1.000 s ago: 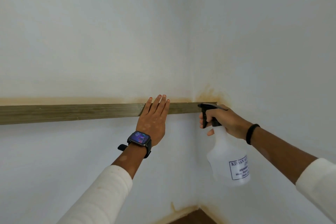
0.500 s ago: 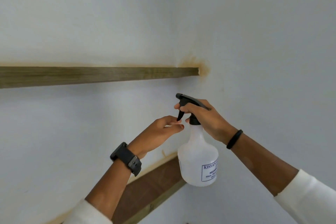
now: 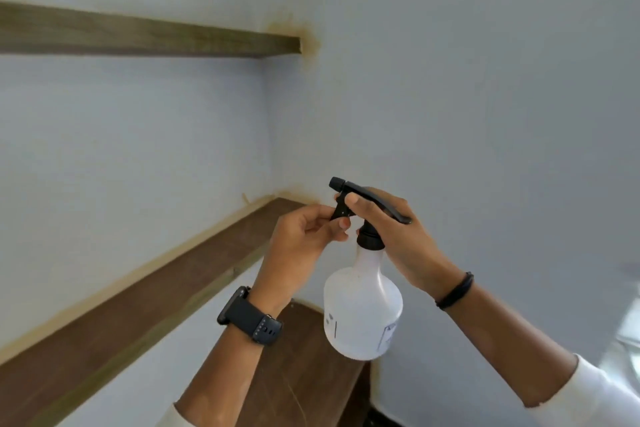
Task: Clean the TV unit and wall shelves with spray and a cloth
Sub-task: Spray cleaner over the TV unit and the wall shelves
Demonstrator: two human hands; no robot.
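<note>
— Where's the spray bottle point(image 3: 362, 308)?

— Held up in the corner, upright, in front of the lowest wooden surface. Its translucent white body hangs below a black trigger head point(image 3: 360, 199) whose nozzle points left, toward the far wall.

— Who has it?

— The right hand point(image 3: 398, 236) is wrapped round the neck and trigger head, index finger curled over the front. The left hand point(image 3: 301, 239) comes in from the left, its fingers point(image 3: 337, 224) pinching the black lever under the nozzle.

— Can you read the label?

— No. It's turned away to the right; only a white edge with a thin dark border shows, plus some faint marks on the left side. Too blurred to make out.

— What's around?

— Three shelves on the left wall. The upper shelf point(image 3: 149, 36) ends at the corner with a rusty stain on the paint. The middle shelf point(image 3: 145, 298) runs diagonally down left, cut off by the frame. The lower shelf point(image 3: 304, 367) is partly hidden behind the left forearm and the bottle. The right wall point(image 3: 485, 80) is bare, leaving open room beside the right arm.

— Anything on the wrists?

— A black watch point(image 3: 249, 317) on the left, its face turned away; a black band point(image 3: 455, 291) on the right. Something pale and blurred sits at the far right edge; I can't tell what.
</note>
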